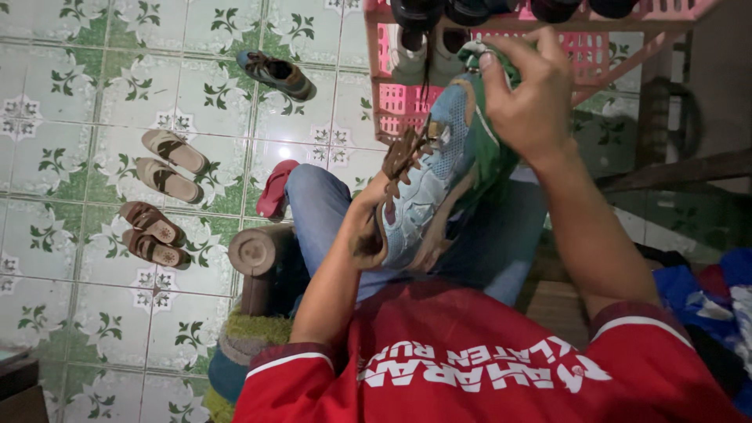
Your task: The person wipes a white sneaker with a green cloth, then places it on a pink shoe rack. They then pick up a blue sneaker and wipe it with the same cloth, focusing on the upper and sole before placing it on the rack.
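A person in a red shirt (470,368) and blue jeans (329,211) sat over a tiled floor (102,94) patterned in green and white, holding a light blue sneaker (431,184) in the middle of the frame, above the lap. The right hand (529,94), in the upper right of the frame, was closed around the heel end of the sneaker, fingers curled over its green lining and thumb against the side. The left hand (368,227) was at the toe end, mostly hidden behind the shoe; it seemed to grip the front, though how its fingers lay could not be told. Brown laces (403,153) stood loose off the top of the sneaker, near the left hand. Just behind the sneaker, at the top of the frame, stood a pink plastic rack (399,102) with dark shoes along its upper shelf and a pale pair below. On the floor in the upper middle lay a single dark sneaker (276,74). At the left lay a pair of tan sandals (168,164) and, below them, a pair of brown sandals (150,233). A red flip-flop (276,188) lay beside the left knee. A small brown stool (254,254) stood at the left thigh, with a green mat (251,325) under it
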